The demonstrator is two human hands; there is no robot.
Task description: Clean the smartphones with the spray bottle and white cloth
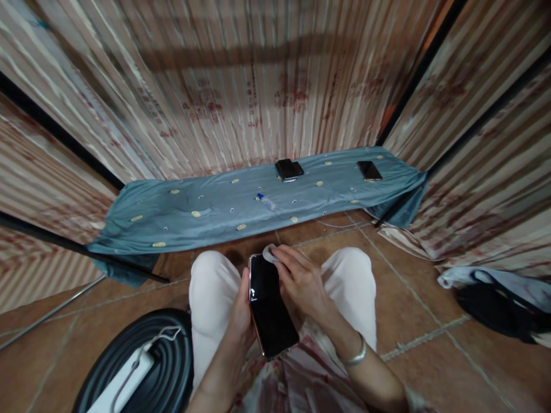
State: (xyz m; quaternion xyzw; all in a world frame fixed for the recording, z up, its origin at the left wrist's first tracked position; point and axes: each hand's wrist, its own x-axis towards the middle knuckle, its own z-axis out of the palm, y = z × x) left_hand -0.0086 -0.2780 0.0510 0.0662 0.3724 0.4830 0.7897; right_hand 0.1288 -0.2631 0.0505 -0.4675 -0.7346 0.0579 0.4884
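Phone (270, 307) gripped in left hand (241, 312), right hand (301, 281) pressing wipe (270, 253) (top edge)

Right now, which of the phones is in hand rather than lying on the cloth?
The phone over the lap: left hand grips its edge, right hand presses a wipe to its top. The others lie on the blue cloth.

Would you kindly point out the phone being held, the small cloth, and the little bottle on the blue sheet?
phone (270, 307), head view, middle of its dark screen.
small cloth (269, 253), head view, the bit showing past the fingers.
little bottle (267, 202), head view, its clear body.
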